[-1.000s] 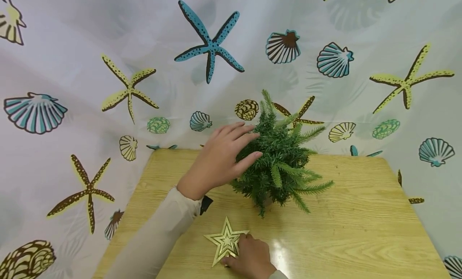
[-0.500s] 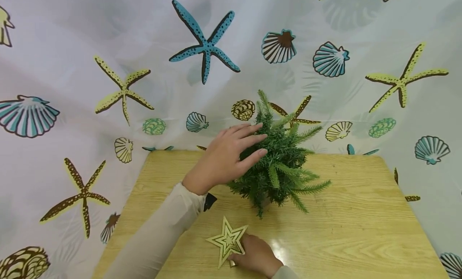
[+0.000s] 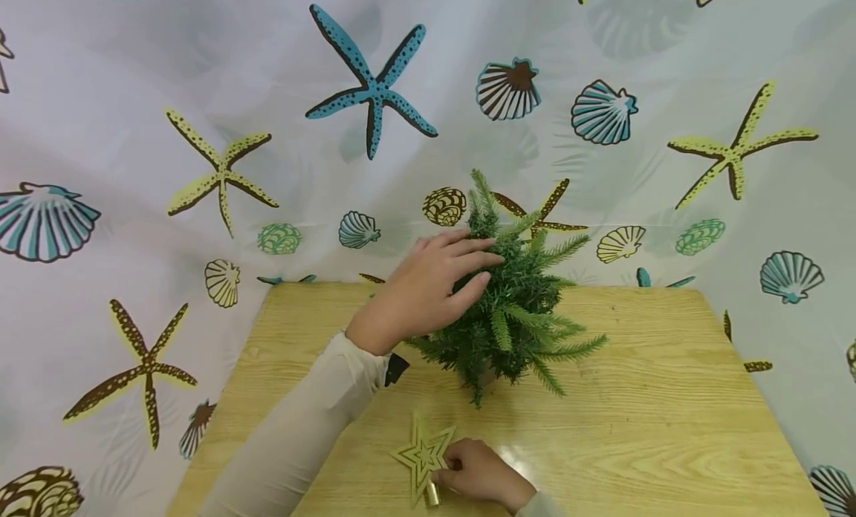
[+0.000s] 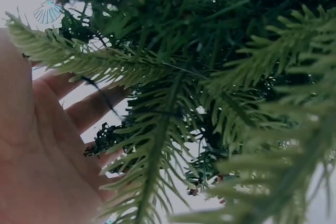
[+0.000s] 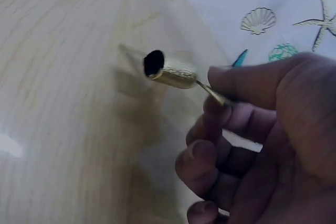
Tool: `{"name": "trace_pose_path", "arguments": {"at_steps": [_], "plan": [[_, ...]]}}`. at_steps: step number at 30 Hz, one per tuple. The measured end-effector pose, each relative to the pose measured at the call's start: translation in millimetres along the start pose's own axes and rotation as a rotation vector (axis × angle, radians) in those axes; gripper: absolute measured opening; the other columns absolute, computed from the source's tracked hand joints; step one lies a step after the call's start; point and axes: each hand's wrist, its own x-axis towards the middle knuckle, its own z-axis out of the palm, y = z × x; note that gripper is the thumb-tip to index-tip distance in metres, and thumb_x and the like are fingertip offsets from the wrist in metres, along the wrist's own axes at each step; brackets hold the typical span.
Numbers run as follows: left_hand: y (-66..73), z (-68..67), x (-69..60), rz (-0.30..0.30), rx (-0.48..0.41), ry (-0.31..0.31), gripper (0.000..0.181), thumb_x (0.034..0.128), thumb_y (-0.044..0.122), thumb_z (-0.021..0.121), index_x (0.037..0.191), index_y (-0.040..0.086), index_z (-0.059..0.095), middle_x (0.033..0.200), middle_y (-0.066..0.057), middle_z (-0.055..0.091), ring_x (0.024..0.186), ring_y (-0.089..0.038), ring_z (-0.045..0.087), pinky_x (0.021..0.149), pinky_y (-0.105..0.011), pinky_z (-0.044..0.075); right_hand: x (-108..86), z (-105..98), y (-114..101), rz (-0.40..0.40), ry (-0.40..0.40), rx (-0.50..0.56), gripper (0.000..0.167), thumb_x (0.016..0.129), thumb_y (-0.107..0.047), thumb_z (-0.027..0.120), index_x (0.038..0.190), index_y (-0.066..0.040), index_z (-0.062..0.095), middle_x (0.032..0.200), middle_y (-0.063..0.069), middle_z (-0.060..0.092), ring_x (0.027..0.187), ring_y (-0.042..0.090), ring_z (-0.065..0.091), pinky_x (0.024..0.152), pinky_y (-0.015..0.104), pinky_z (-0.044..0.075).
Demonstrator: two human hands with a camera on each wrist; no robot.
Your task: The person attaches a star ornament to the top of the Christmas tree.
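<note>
The gold star (image 3: 423, 455) is over the near part of the bench (image 3: 669, 405), in front of the small green tree (image 3: 528, 301). The right hand (image 3: 483, 474) pinches it between thumb and fingers; a short gold tube (image 5: 178, 73) sticks out from it, open end showing. The hands are apart: the left hand (image 3: 428, 287) has its fingers extended beside the tree's branches. Behind the bench is a white cloth (image 3: 267, 56) printed with shells and starfish.
</note>
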Motion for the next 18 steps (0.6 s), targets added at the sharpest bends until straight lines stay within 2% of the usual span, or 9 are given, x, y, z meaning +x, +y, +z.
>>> {"name": "trace_pose_path", "arguments": {"at_steps": [3, 6, 9, 14, 18], "plan": [[-0.2, 0.1, -0.1, -0.008, -0.008, -0.051, 0.044, 0.1114, 0.037, 0.041, 0.152, 0.030, 0.055, 0.163, 0.004, 0.041, 0.157, -0.027, 0.019, 0.121, -0.060, 0.018, -6.2, -8.1, -9.3, -0.019, -0.037, 0.050, 0.051, 0.102, -0.022, 0.068, 0.062, -0.018, 0.036, 0.055, -0.010, 0.023, 0.047, 0.009, 0.017, 0.053, 0.025, 0.027], [0.4, 0.9, -0.7, -0.008, 0.029, -0.104, 0.047, 0.1117, 0.040, 0.038, 0.158, 0.034, 0.046, 0.166, 0.005, 0.033, 0.159, -0.026, 0.010, 0.123, -0.058, 0.012, -14.9, -19.8, -19.8, -0.052, -0.046, 0.080, 0.052, 0.102, -0.020, 0.068, 0.061, -0.017, 0.035, 0.054, -0.010, 0.024, 0.046, 0.007, 0.018, 0.051, 0.024, 0.026], [1.5, 2.8, -1.6, -0.003, 0.080, -0.136, 0.050, 0.1123, 0.045, 0.034, 0.161, 0.037, 0.036, 0.168, 0.006, 0.028, 0.159, -0.026, 0.004, 0.124, -0.057, 0.008, -26.0, -34.0, -28.8, -0.076, -0.025, 0.085, 0.050, 0.102, -0.020, 0.068, 0.059, -0.014, 0.042, 0.052, -0.009, 0.034, 0.044, 0.004, 0.025, 0.048, 0.022, 0.029], [2.3, 6.1, -3.8, -0.018, 0.124, -0.152, 0.051, 0.1123, 0.049, 0.032, 0.163, 0.040, 0.030, 0.169, 0.008, 0.024, 0.159, -0.024, -0.002, 0.124, -0.058, 0.007, -46.1, -57.4, -40.1, -0.063, 0.013, 0.093, 0.037, 0.102, -0.021, 0.069, 0.067, -0.008, 0.065, 0.054, 0.002, 0.057, 0.038, 0.002, 0.039, 0.041, 0.020, 0.036], [1.3, 8.4, -3.3, -0.013, 0.145, -0.139, 0.051, 0.1118, 0.049, 0.034, 0.162, 0.040, 0.033, 0.169, 0.008, 0.025, 0.159, -0.026, 0.000, 0.124, -0.059, 0.007, -61.0, -73.0, -49.0, -0.089, 0.008, 0.088, 0.038, 0.100, -0.022, 0.071, 0.069, -0.002, 0.065, 0.057, 0.011, 0.061, 0.038, 0.006, 0.043, 0.042, 0.021, 0.041]]}}
